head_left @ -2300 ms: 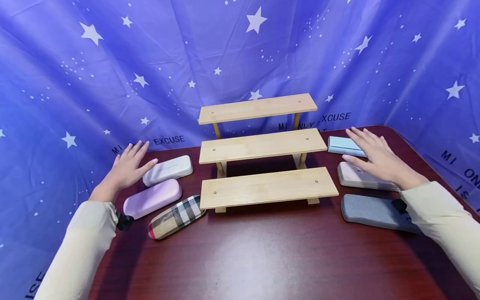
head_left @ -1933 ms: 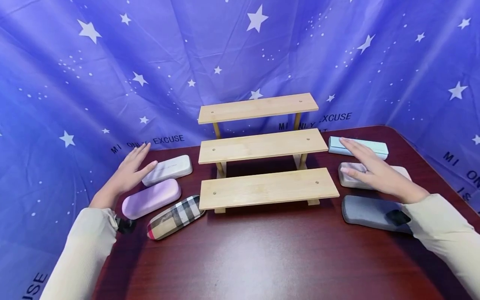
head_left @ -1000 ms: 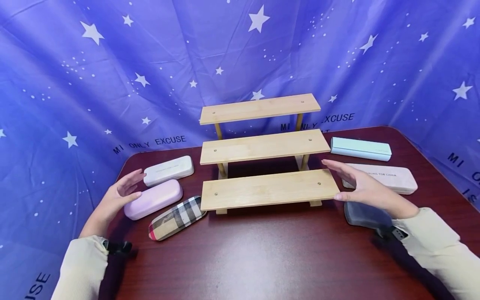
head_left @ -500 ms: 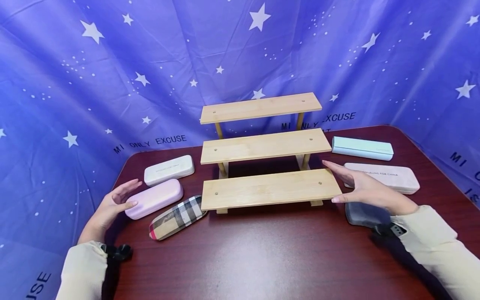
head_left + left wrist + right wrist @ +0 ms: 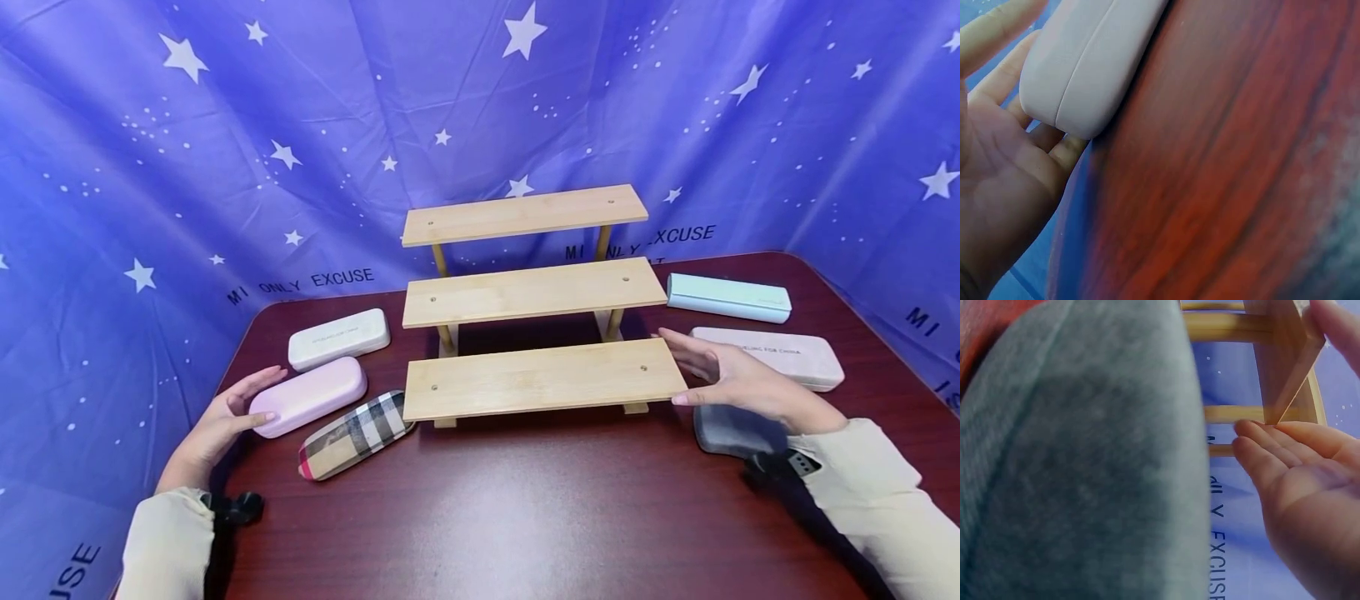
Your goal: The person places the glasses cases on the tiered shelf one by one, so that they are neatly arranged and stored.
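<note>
My left hand [image 5: 210, 429] holds the outer end of a pale purple glasses case [image 5: 315, 393], thumb on its near side and fingers beyond it. The left wrist view shows those fingers behind the rounded end of the case [image 5: 1088, 69], which lies on the table. On the other side, my right hand [image 5: 750, 390] grips the right end of the lowest board of a three-tier wooden display stand [image 5: 540, 382]. Its thumb is at the front corner and its fingers at the back. Below that hand lies a grey glasses case [image 5: 731, 429], partly hidden; it fills much of the right wrist view.
A white glasses case [image 5: 339, 339] and a plaid one [image 5: 356, 435] flank the purple case. Right of the stand lie a light blue case [image 5: 727, 297] and a whitish case [image 5: 795, 357]. A starry blue curtain [image 5: 480, 108] hangs behind the dark red table [image 5: 510, 517].
Both hands have come down from above the cases. The left has moved onto the purple case's end; the right has shifted left to the lowest board's end. Cases and stand appear unmoved.
</note>
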{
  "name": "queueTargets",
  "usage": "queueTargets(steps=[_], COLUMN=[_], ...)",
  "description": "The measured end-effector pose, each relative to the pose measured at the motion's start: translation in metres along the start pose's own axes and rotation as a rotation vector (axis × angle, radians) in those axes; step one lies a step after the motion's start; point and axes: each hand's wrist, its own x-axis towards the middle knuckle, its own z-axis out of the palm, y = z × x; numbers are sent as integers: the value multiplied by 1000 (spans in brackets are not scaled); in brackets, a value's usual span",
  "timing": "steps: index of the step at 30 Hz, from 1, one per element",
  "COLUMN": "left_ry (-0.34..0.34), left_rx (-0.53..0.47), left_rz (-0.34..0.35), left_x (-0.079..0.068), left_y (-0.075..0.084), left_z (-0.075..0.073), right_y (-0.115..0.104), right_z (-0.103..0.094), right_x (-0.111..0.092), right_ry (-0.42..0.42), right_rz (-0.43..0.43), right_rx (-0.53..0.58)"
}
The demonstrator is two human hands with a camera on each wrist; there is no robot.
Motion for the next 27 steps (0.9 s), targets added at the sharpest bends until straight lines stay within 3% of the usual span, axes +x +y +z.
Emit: queueTargets(steps=[9, 18, 22, 27], left_ry=[-33, -79, -47, -3], left_rx=[-7, 32, 89, 89], left_rz=[-64, -171, -204, -221], left_x=[-6, -7, -7, -9], left_y=[1, 1, 1, 2], left_z=[0, -4, -4, -5], right_y=[2, 5, 5, 4], right_z=[1, 0, 0, 0], right_x=[-1, -2, -2, -1], right_ry=[-20, -7, -2, 0], right_rz=[69, 71, 76, 116], right_rx=[31, 20, 6, -13])
